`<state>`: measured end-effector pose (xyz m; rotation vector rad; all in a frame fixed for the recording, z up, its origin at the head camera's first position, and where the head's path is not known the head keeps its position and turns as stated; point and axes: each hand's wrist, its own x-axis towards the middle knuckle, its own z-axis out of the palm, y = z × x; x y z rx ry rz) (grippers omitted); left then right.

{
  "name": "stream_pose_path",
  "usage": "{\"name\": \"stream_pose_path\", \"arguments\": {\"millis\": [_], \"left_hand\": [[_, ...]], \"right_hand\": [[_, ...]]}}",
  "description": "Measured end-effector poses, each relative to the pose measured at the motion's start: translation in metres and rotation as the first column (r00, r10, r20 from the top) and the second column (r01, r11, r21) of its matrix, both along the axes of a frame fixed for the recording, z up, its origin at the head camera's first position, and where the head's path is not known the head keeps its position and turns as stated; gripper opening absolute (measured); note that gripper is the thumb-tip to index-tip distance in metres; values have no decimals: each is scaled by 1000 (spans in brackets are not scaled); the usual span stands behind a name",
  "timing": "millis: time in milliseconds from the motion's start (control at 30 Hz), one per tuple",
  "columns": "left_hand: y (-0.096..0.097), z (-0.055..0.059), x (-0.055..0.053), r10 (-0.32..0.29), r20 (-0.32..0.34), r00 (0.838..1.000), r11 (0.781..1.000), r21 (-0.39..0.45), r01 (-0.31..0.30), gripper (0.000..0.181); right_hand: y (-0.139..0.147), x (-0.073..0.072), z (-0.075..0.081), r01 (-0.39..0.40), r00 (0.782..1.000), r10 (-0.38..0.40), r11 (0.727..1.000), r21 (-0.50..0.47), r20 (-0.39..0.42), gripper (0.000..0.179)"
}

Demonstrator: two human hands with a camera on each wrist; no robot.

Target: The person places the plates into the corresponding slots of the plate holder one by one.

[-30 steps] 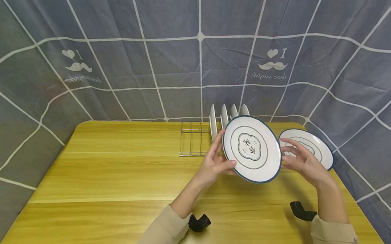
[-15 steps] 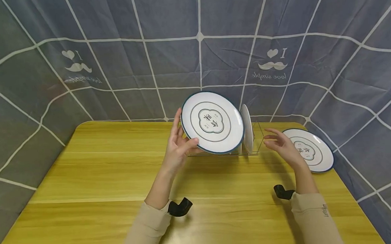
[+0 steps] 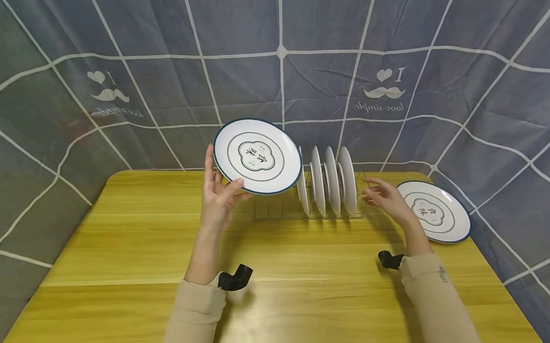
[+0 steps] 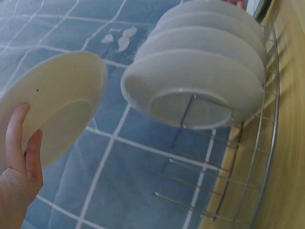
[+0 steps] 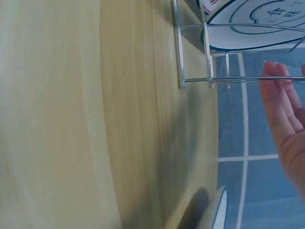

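Observation:
My left hand grips the left edge of a white plate with a blue rim and a printed centre, thumb on its face and fingers behind. The plate is held raised and tilted, left of several white plates that stand upright in a wire dish rack. The left wrist view shows the held plate's plain underside, apart from the racked ones. My right hand is at the rack's right end, its fingers fairly straight and overlapping an end wire in the right wrist view.
Another blue-rimmed plate lies face up at the table's right edge, beyond my right hand. The rack stands at the back of the wooden table, close to a grey-blue checked curtain. Vacant slots show at the rack's left side.
The held plate has moved left and up with my left hand, uncovering the racked plates. My right hand has left that plate's right edge and moved left to the rack's end.

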<state>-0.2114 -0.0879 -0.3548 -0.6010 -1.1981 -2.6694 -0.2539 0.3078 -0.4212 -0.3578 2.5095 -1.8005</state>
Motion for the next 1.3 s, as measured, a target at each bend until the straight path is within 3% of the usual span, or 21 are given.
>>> {"name": "stream_pose_path", "arguments": {"millis": [167, 400, 600, 700, 900, 1300], "left_hand": [[-6, -7, -7, 56, 44, 997, 998, -22, -55, 92], [-1, -17, -17, 70, 74, 995, 977, -205, -53, 93], [10, -19, -21, 92, 36, 995, 905, -419, -69, 91], [15, -17, -24, 80, 13, 997, 871, -487, -64, 88], [29, -14, -29, 71, -43, 997, 816, -573, -83, 83], [56, -20, -36, 92, -54, 994, 714, -692, -104, 76]], "right_hand": [[0, -2, -3, -18, 999, 22, 993, -115, 33, 34], [0, -2, 0, 0, 998, 8, 993, -121, 61, 38], [0, -4, 0, 17, 996, -9, 995, -95, 89, 40], [0, -4, 0, 17, 995, -8, 996, -91, 99, 40], [0, -4, 0, 20, 993, -10, 995, -95, 114, 43], [5, -7, -4, 4, 990, 18, 988, -155, 142, 41]]}}
